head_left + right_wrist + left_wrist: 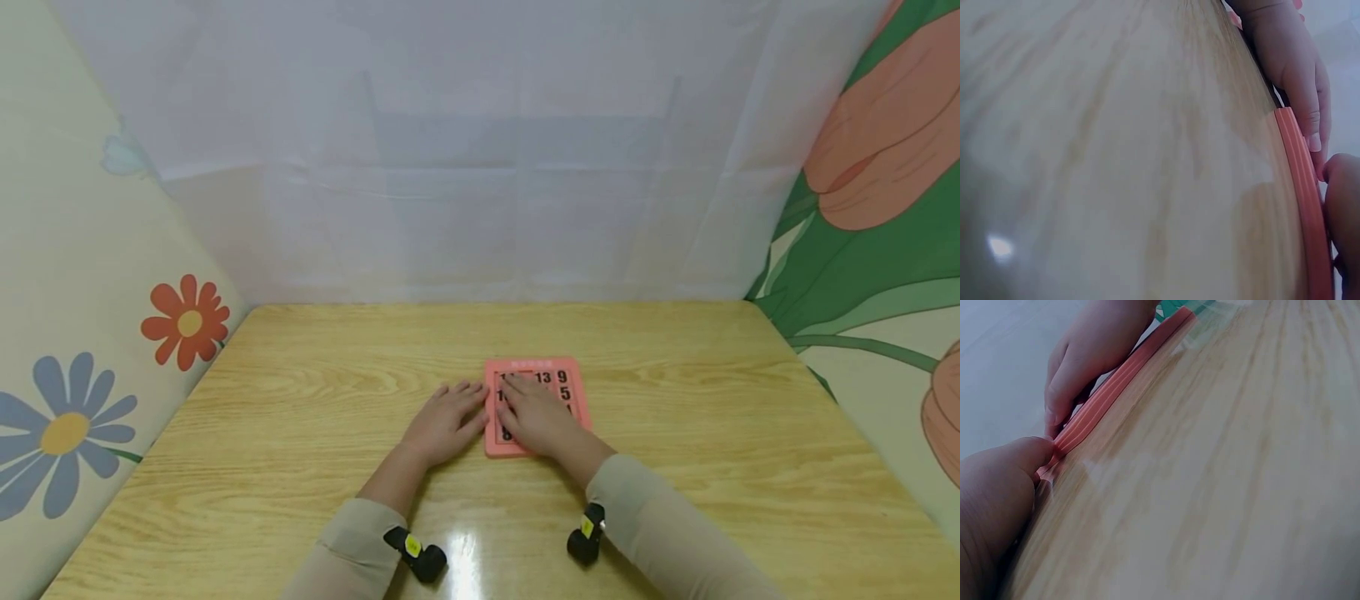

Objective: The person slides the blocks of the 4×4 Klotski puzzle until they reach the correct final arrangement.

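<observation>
A pink sliding number puzzle [536, 364] lies flat on the table, its tiles printed with black numbers such as 13, 9 and 5. My left hand [448, 421] rests at the puzzle's left edge with fingers extended, and its thumb [1038, 452] is against the pink side in the left wrist view. Over the tiles lies my right hand [542, 417], fingers extended onto the left columns and covering much of the middle and lower tiles. From the right wrist view, the pink frame's side [1300, 162] runs below both hands.
The wood-grain table [315, 367] extends all round the puzzle. Behind it hangs a white cloth [517, 167]. Flower-printed panels [67, 433] stand at both sides. A small black wrist camera [427, 562] sits on each sleeve.
</observation>
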Motion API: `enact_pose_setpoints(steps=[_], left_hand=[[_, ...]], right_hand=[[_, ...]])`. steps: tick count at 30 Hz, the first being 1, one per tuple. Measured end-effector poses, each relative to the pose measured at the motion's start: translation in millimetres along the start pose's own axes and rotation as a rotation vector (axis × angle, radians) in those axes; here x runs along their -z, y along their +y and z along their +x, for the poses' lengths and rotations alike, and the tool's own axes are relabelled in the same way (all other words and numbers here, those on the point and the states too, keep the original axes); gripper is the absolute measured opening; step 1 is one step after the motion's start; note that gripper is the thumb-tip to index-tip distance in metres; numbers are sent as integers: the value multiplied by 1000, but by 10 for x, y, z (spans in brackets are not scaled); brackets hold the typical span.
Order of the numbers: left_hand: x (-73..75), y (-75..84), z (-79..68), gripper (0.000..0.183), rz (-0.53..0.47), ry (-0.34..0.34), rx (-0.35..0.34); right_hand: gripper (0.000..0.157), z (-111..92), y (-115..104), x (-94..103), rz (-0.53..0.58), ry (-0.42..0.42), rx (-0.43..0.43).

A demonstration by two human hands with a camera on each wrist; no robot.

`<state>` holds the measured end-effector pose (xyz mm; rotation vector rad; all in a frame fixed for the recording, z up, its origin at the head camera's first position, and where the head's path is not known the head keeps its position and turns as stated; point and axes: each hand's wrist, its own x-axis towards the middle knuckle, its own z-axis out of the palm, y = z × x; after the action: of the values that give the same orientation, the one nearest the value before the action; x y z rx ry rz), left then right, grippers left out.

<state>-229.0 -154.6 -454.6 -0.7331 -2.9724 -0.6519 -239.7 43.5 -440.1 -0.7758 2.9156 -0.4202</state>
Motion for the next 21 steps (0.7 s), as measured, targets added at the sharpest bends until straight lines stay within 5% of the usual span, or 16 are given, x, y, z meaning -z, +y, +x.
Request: enact_pose_setpoints(steps=[21], left_hand=[[-19,13,14,53,3,18,-3]], right_hand=[[55,9,-28,0,-7,14,3]])
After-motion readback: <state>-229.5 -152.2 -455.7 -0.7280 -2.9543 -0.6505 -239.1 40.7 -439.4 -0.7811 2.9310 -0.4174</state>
